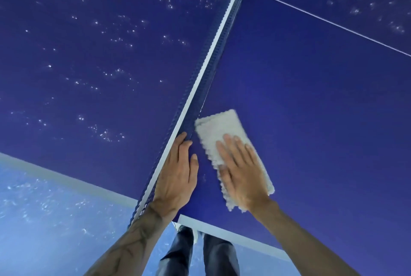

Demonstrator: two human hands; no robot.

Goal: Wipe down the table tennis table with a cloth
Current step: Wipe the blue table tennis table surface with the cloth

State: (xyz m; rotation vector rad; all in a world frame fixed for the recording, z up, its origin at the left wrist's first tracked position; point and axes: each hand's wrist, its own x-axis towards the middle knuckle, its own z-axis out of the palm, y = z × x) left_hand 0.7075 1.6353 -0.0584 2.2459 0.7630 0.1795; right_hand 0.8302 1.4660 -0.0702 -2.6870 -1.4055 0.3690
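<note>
The dark blue table tennis table (311,108) fills the view, split by its net (206,71), which runs from the near edge up to the top. A folded white cloth (215,129) lies on the right half, close beside the net. My right hand (240,169) presses flat on the cloth with straight fingers. My left hand (178,171) rests against the net near the table's edge, its fingers lying along the white top band and the thumb on the right side.
White specks dot the left half (100,53) of the table. A white centre line (333,24) crosses the right half. The white table edge (222,233) is near me, with my legs (200,255) and a speckled light-blue floor (44,209) below.
</note>
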